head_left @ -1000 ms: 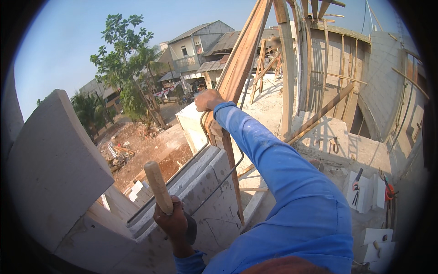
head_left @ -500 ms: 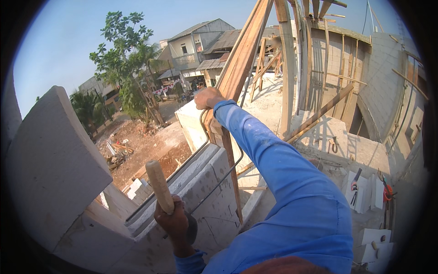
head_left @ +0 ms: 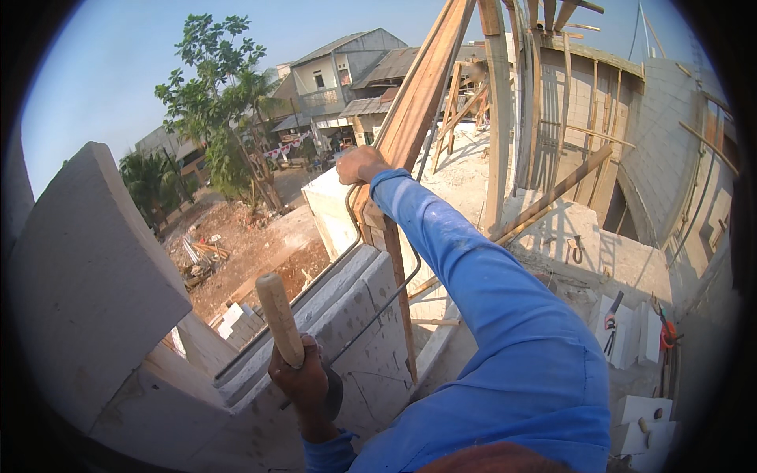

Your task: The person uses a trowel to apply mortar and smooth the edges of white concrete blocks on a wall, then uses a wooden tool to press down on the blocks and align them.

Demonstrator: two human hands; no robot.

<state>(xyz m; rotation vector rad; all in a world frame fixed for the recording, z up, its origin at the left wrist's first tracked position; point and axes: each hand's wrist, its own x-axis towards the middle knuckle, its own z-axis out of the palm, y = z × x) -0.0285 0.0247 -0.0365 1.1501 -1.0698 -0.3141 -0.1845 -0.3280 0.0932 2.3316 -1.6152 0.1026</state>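
My left hand (head_left: 301,385) is closed round the wooden handle (head_left: 279,319) of a mallet, low on the grip, with the handle's end pointing up. The mallet's dark head (head_left: 335,394) is mostly hidden behind my hand and wrist. My right arm stretches forward, and my right hand (head_left: 363,165) is closed at the top of a bent metal rod (head_left: 352,206), against a wooden post (head_left: 394,260). The fingers are partly hidden there. Beside the post, a pale block wall (head_left: 371,315) runs toward me, and a rod crosses its face.
A large pale slab (head_left: 95,276) rises on my left. Long planks (head_left: 426,79) lean upward ahead. A wooden pole (head_left: 552,197) slants across at right. Pliers (head_left: 612,319) and a tool with orange handles (head_left: 669,335) lie on white blocks. Rubble ground (head_left: 260,252) lies below, beyond the wall.
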